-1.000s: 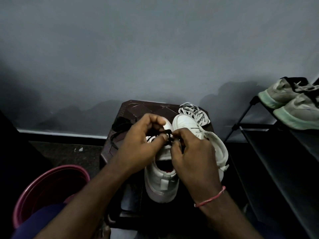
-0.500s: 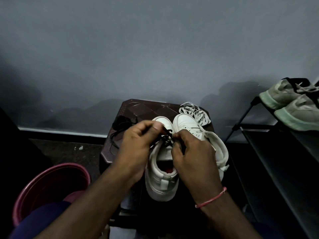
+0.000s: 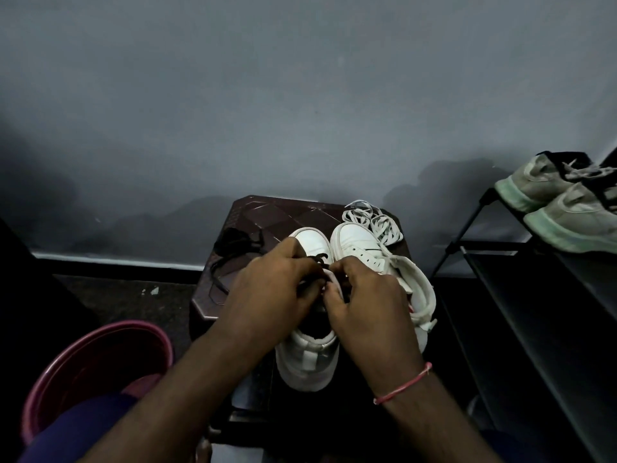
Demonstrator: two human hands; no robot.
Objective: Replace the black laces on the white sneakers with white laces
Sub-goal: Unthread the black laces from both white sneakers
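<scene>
**Black Lace Removal: Snag and Slip Hazards**

Both hands are closed in narrow pinches: the left hand (image 3: 273, 289) and right hand (image 3: 367, 305) hold the black lace (image 3: 318, 259) at the front eyelets of the sneaker (image 3: 307, 362) on the stool (image 3: 267, 212). The second sneaker (image 3: 357, 238) stands touching it, with no lace visible. White laces (image 3: 377, 222) lie just beyond its toe, and a loose black lace (image 3: 233, 242) lies at the stool's left.

Probable faults:
- A skewed pull may jam the lace tip in an eyelet.
- A hard pull may drag the sneaker towards the stool edge.
</scene>
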